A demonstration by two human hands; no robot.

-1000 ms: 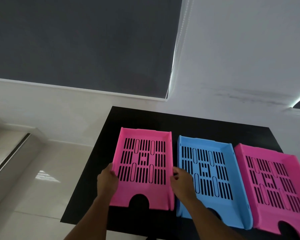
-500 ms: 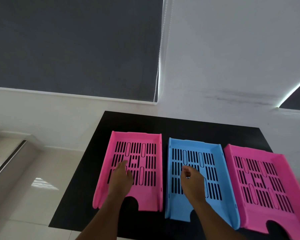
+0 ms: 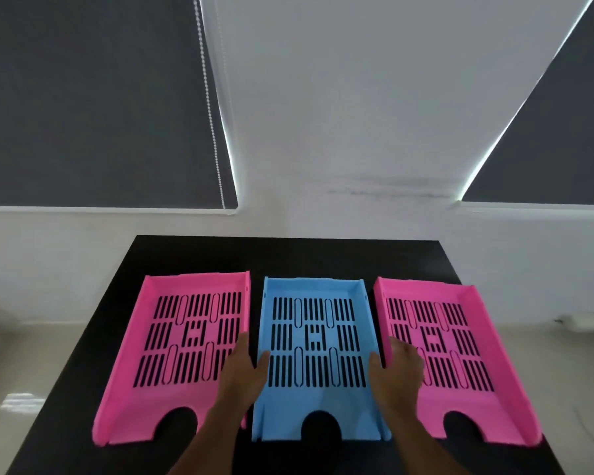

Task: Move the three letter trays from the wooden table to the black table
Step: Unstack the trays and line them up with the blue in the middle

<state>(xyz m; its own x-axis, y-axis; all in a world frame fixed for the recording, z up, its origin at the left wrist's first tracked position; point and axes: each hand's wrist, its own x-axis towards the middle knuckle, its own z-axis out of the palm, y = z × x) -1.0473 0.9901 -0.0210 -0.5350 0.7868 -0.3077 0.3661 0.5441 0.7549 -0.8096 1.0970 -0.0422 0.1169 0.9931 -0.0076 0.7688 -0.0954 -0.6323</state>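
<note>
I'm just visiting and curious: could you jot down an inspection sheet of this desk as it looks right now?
Surface: black table, dark and matte.
Job's things: left pink tray, blue tray and right pink tray side by side on it, flat, notches toward the person.
Clutter: nothing seen.
Hands: left hand and right hand on the blue tray's side walls, thumbs inside; firmness of grip unclear.
Cables: a thin pale line on the floor at far right, possibly a cable.
Surroundings: white wall, dark roller blinds, beaded cord, pale tiled floor.
</note>
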